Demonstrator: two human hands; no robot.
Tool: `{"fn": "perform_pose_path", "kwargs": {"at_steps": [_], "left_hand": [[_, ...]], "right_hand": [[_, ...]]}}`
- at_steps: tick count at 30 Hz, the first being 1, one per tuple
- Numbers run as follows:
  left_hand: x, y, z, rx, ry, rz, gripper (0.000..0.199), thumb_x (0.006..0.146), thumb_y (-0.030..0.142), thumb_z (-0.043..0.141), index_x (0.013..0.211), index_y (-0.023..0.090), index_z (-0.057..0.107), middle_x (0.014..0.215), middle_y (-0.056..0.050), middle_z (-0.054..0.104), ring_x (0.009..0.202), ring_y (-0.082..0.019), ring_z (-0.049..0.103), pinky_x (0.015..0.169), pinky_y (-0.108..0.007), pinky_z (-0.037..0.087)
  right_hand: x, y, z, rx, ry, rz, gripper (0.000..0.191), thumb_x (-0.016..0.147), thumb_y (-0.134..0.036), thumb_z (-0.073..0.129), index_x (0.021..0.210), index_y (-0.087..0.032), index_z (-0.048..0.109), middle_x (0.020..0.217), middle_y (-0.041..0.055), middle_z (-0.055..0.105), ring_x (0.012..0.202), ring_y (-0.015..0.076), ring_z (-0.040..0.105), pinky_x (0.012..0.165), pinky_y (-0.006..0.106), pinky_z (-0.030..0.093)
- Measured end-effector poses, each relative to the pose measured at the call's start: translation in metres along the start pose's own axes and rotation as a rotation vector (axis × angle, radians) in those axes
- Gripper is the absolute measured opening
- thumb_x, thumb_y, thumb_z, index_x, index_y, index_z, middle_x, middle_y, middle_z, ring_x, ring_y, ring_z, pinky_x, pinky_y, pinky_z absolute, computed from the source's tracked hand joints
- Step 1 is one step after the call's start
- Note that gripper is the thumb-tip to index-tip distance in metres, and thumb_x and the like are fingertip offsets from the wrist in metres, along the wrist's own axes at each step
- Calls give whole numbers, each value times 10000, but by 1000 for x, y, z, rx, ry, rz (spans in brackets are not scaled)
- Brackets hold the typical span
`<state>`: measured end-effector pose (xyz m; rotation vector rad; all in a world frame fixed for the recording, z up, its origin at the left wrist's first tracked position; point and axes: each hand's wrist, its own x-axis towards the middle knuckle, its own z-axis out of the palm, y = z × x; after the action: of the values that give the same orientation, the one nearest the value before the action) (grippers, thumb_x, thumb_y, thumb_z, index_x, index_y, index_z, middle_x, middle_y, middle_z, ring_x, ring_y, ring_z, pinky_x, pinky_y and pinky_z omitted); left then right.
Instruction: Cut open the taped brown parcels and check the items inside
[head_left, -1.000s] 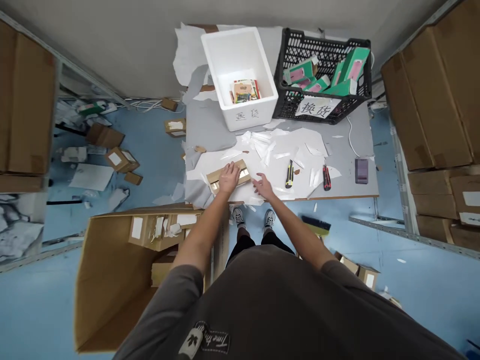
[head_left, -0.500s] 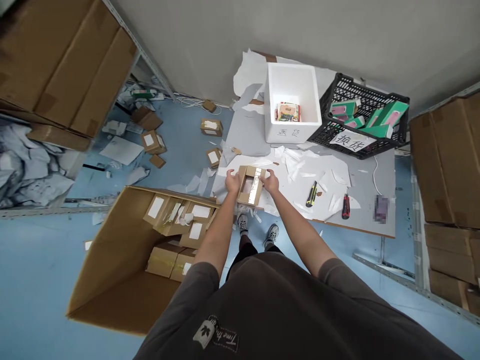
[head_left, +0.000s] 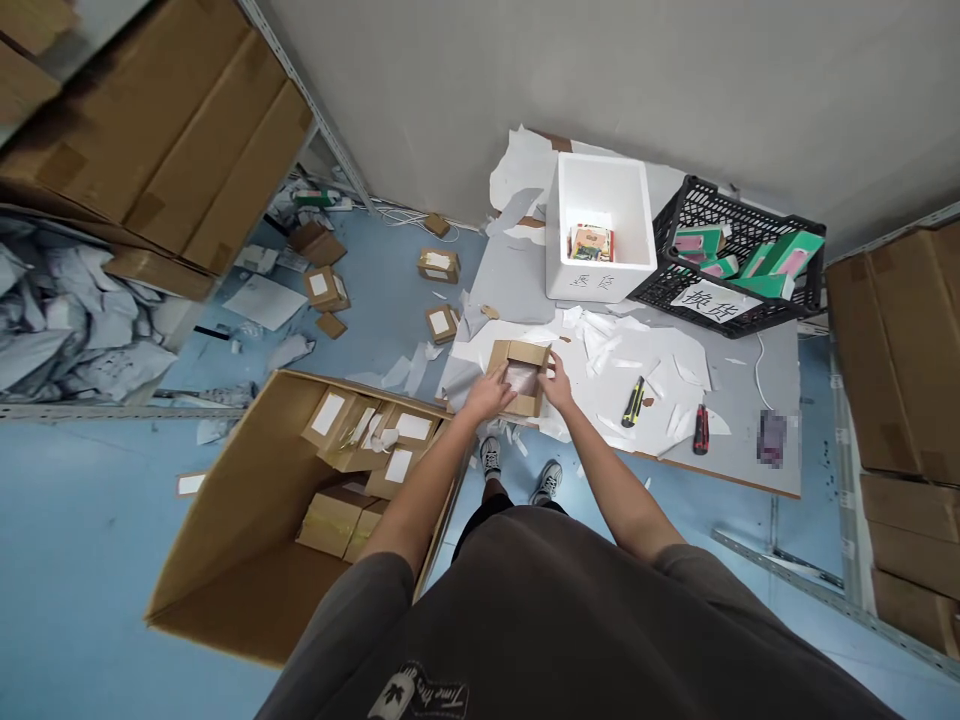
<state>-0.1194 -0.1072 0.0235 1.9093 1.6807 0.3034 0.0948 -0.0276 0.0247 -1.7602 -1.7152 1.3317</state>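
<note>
A small cardboard box (head_left: 527, 352) stands with its top open at the near edge of the table, and something pale and wrapped shows inside it. My left hand (head_left: 489, 393) grips the box's left side, its fingers reaching over the flap at the opening. On the opposite side, my right hand (head_left: 556, 384) is closed around the right edge, thumb and fingers partly hidden by the flap. Torn white paper strips (head_left: 596, 335) lie just right of the box. Farther right are a yellow-black box cutter (head_left: 633, 402) and a red-black box cutter (head_left: 701, 430).
A white foam bin (head_left: 600, 225) and a black crate (head_left: 731, 255) of green boxes stand at the table's back. Below left, a large carton (head_left: 217, 530) holds several small boxes. Shelves with cartons (head_left: 874, 350) flank both sides; small boxes (head_left: 439, 265) lie on the floor.
My left hand has moved from the box's outer left side onto its opening. The white-labelled flap has swung away, so the opening shows wider. The view has shifted slightly.
</note>
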Motion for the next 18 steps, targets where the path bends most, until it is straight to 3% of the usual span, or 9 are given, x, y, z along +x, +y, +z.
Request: {"fn": "perform_pose_path", "kwargs": {"at_steps": [3,5,9,11,12,15,18], "left_hand": [[-3,5,8,-42,-5,-40,326,1094,417,595,1078,194,832,1872,-57,264,1722,-308,289,1374,-447,367],[-2,7,12,-101,14,-104,377,1109,437,563,981,209,835,1868,-17,277,1728,-291,274,1362,-427,385],[-4,1,8,-192,14,-150,369,1055,533,646,970,251,869,1771,-50,471,1702,-305,341,1324,-506,435],[-8,-3,2,-174,-31,-125,364,945,566,796,1127,260,875,1774,-101,456,1695,-337,353,1318,-541,430],[-11,-4,0,-139,-62,-114,468,870,569,877,1224,262,856,1806,-121,393,1699,-363,335,1325,-562,411],[-18,3,2,6,-142,-109,871,662,504,1050,1439,250,751,1878,-172,137,1719,-456,229,1345,-637,342],[-20,17,14,70,-119,-127,881,666,399,1068,1457,225,721,1889,-182,49,1724,-477,180,1341,-619,367]], "right_hand": [[-3,27,-11,239,-34,54,876,922,-385,619,1715,-181,307,1301,131,776,1107,277,755,928,403,626],[-6,42,-11,266,-12,113,899,913,-446,645,1699,-167,310,1194,102,784,1009,263,756,873,387,626],[-10,49,-8,73,114,136,867,906,-505,707,1641,-159,404,1231,112,731,943,253,723,872,382,606],[-10,42,-11,-104,174,38,711,924,-452,720,1542,-159,527,1283,146,699,1034,279,696,936,401,586],[-10,37,-12,-205,183,-45,583,945,-405,710,1464,-165,597,1288,158,690,1097,298,673,972,413,572],[-6,16,-11,-496,38,-368,216,1021,-216,598,1184,-193,738,1237,171,706,1215,325,607,1044,430,535],[1,-4,3,-700,-289,-557,247,1031,-96,553,1008,-192,780,1152,165,748,1210,301,631,1049,398,538]]}}
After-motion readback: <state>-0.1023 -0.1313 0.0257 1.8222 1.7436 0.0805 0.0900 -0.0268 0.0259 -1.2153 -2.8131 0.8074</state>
